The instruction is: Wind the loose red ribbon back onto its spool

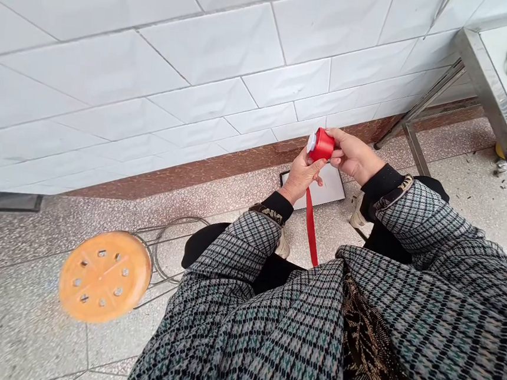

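A roll of red ribbon [323, 145] with a white core end is held up in front of me, between both hands. My left hand [300, 174] grips its lower left side, fingers closed around it near the white end. From the right, my right hand [354, 156] has its thumb and fingertips closed on the upper right side of the roll. A loose length of red ribbon [309, 225] hangs below my left hand toward my lap. Under the hands, a white board with a dark edge [332, 186] lies on the floor between my shoes, partly hidden.
An orange round stool [104, 276] stands at left, with a coil of dark cable [166, 247] beside it on the speckled floor. White wall tiles [222, 36] rise ahead. A metal-framed table [495, 87] at right carries a thin wire.
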A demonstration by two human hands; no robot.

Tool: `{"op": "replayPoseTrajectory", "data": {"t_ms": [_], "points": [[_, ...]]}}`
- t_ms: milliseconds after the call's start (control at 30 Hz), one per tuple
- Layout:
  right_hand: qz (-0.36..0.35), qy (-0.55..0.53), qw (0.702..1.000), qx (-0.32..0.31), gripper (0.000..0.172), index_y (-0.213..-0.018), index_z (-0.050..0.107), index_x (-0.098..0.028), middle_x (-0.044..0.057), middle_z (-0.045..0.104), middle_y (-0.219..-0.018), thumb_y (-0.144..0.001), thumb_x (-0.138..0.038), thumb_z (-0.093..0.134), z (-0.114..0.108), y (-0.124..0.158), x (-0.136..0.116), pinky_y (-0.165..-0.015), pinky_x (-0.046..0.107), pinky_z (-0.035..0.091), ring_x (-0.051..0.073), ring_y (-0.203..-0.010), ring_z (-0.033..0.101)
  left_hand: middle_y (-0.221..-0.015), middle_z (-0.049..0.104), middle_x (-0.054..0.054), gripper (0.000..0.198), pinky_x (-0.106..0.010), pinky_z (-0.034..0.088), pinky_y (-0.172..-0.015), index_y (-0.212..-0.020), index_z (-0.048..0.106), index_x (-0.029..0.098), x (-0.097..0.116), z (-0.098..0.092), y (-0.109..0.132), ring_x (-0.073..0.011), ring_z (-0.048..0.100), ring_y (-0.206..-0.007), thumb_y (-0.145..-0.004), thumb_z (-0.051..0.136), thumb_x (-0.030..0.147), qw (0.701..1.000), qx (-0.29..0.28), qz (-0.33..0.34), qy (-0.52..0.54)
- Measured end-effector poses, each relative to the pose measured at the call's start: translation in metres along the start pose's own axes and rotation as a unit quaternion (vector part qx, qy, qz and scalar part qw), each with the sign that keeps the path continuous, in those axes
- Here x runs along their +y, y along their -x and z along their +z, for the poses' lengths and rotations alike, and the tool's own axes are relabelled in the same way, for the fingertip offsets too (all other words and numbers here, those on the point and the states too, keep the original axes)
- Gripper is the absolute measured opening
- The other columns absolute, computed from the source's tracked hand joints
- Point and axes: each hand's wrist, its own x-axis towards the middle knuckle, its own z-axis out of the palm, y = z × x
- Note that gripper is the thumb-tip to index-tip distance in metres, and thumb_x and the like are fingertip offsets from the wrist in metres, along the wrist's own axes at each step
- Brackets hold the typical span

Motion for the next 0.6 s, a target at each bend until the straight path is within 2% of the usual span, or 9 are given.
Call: {"op": "replayPoseTrajectory", "data": {"t_ms": [200, 267, 367, 467, 600], "points": [[0.057, -0.008, 0.998, -0.024, 0.027, -0.082, 0.054, -0.017, -0.009, 0.04, -0.05, -0.109, -0.02, 0.052, -0.002, 0.002, -0.003, -0.033, 0.013, 0.022, 0.003, -0.037, 0.019, -0.069, 0.054, 0.012, 0.075, -0.023, 0.048, -0.042, -0.118, 0.052, 0.025, -0.003, -0.005, -0.004, -0.0025, 0.037, -0.042, -0.062, 0.096, 0.05, 1.0, -0.009, 0.009, 0.017], [0.044, 0.009, 0.998, -0.038, 0.026, -0.084, 0.056, -0.018, -0.008, 0.043, -0.052, -0.107, -0.027, 0.061, -0.002, 0.003, 0.0, -0.034, 0.014, 0.028, 0.003, -0.038, 0.024, -0.066, 0.054, 0.012, 0.078, -0.024, 0.047, -0.041, -0.117, 0.052, 0.025, -0.003, -0.004, -0.003, -0.0032, 0.036, -0.041, -0.061, 0.097, 0.053, 0.999, -0.002, 0.013, 0.037], [0.004, 0.049, 0.997, -0.061, 0.029, -0.083, 0.059, -0.018, -0.006, 0.05, -0.055, -0.099, -0.037, 0.075, 0.0, 0.006, 0.009, -0.038, 0.016, 0.036, 0.005, -0.041, 0.032, -0.056, 0.047, 0.014, 0.071, -0.023, 0.046, -0.04, -0.105, 0.052, 0.024, -0.001, -0.001, -0.001, -0.0038, 0.031, -0.038, -0.063, 0.094, 0.062, 0.998, 0.015, 0.003, 0.065], [-0.039, 0.074, 0.996, -0.044, 0.031, -0.077, 0.059, -0.017, -0.006, 0.048, -0.052, -0.099, -0.031, 0.075, 0.002, 0.005, 0.014, -0.037, 0.015, 0.032, 0.004, -0.041, 0.033, -0.05, 0.042, 0.015, 0.065, -0.023, 0.046, -0.042, -0.097, 0.051, 0.024, 0.002, 0.004, 0.003, -0.0036, 0.027, -0.036, -0.068, 0.089, 0.068, 0.997, 0.011, -0.008, 0.075], [-0.052, 0.042, 0.998, 0.005, 0.034, -0.074, 0.054, -0.019, -0.008, 0.042, -0.048, -0.099, -0.029, 0.074, 0.001, -0.001, 0.014, -0.036, 0.016, 0.027, 0.004, -0.038, 0.03, -0.051, 0.041, 0.015, 0.063, -0.023, 0.047, -0.043, -0.108, 0.057, 0.024, 0.004, 0.007, 0.004, -0.0051, 0.03, -0.039, -0.072, 0.088, 0.064, 0.999, 0.002, -0.018, 0.05]]}}
